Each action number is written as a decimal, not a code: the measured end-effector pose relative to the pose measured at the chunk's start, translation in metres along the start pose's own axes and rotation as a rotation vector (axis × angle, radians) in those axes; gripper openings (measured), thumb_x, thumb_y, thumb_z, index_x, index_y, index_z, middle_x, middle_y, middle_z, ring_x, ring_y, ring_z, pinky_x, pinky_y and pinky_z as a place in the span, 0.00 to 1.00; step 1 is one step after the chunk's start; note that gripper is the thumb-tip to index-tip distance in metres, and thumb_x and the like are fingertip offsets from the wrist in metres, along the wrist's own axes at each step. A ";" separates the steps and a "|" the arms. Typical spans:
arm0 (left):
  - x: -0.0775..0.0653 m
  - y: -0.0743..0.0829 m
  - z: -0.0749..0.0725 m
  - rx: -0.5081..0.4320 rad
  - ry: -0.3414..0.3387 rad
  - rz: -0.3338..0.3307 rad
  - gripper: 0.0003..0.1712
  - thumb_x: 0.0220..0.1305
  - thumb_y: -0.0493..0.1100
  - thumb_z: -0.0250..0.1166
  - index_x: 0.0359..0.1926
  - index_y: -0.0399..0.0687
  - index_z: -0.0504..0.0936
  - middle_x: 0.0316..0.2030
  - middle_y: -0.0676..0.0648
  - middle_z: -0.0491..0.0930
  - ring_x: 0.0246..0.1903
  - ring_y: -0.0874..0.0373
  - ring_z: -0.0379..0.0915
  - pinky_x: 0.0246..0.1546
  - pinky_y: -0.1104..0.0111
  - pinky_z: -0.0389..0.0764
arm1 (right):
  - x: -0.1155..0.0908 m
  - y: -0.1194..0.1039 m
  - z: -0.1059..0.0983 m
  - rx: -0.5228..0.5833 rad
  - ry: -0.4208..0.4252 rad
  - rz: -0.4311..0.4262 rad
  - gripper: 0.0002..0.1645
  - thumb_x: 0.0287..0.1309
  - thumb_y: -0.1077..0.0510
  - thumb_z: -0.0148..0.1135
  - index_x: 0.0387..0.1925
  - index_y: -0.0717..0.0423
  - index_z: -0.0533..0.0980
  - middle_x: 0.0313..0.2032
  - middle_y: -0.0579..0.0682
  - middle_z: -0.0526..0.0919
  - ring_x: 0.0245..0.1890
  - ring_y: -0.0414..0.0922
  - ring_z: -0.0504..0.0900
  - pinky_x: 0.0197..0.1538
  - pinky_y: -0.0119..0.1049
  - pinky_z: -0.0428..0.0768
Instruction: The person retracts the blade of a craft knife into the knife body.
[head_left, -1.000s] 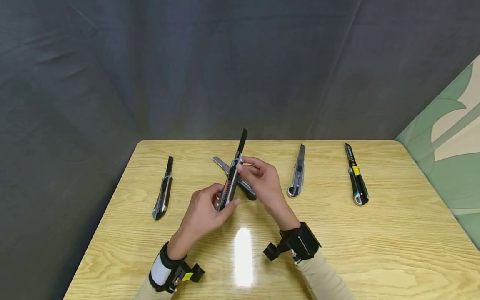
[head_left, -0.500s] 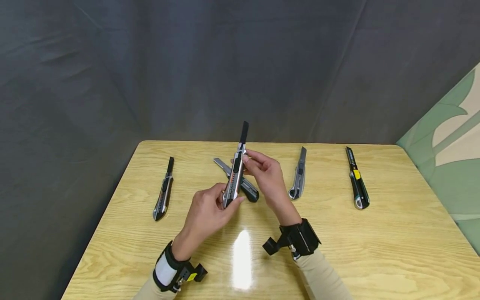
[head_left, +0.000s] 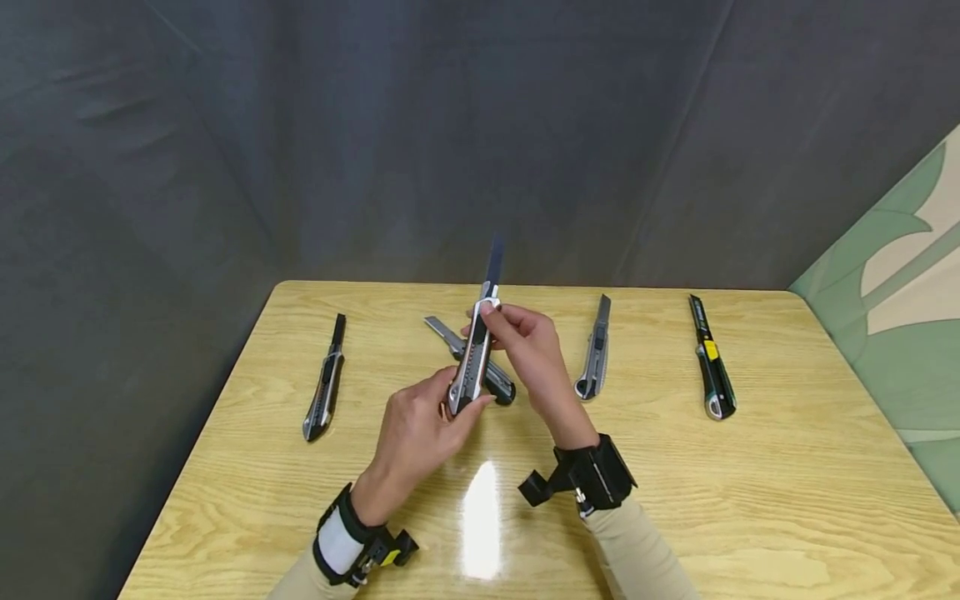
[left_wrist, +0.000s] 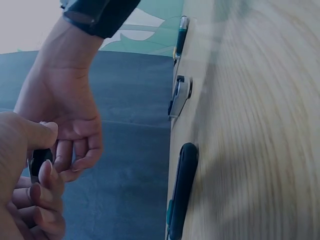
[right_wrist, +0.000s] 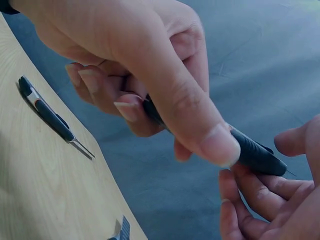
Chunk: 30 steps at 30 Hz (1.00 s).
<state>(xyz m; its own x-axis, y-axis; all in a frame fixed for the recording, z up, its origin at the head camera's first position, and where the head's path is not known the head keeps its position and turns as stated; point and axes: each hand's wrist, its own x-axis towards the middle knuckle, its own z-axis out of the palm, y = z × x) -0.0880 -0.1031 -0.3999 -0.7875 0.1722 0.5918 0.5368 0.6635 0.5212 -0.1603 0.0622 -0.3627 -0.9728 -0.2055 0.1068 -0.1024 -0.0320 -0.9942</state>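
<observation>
Grasping one silver-and-black cutter (head_left: 471, 367) with both hands: left hand (head_left: 416, 429) gripping its base, right hand (head_left: 536, 354) pinching it near the blade (head_left: 494, 260). Cutter is raised above the middle of the counter (head_left: 750, 508), tilted, blade toward the far edge. Four others lie on the counter — a dark knife (head_left: 325, 387) near the left edge, a crossing knife (head_left: 500, 384) partly hidden behind the cutter, a grey knife (head_left: 594, 358) near the far edge, a yellow-slider knife (head_left: 716, 375) toward the far right corner.
</observation>
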 end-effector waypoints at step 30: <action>-0.002 -0.003 0.006 -0.087 0.087 0.000 0.11 0.59 0.48 0.73 0.39 0.51 0.84 0.21 0.57 0.79 0.19 0.70 0.72 0.19 0.81 0.70 | -0.007 0.003 0.024 0.166 0.092 0.045 0.16 0.70 0.53 0.57 0.43 0.61 0.83 0.33 0.55 0.85 0.33 0.43 0.82 0.45 0.35 0.78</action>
<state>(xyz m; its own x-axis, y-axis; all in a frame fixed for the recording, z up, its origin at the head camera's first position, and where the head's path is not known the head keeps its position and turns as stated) -0.0903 -0.1013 -0.4061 -0.7603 0.1060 0.6409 0.5642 0.5967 0.5706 -0.1490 0.0401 -0.3664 -0.9913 -0.1202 0.0534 -0.0302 -0.1876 -0.9818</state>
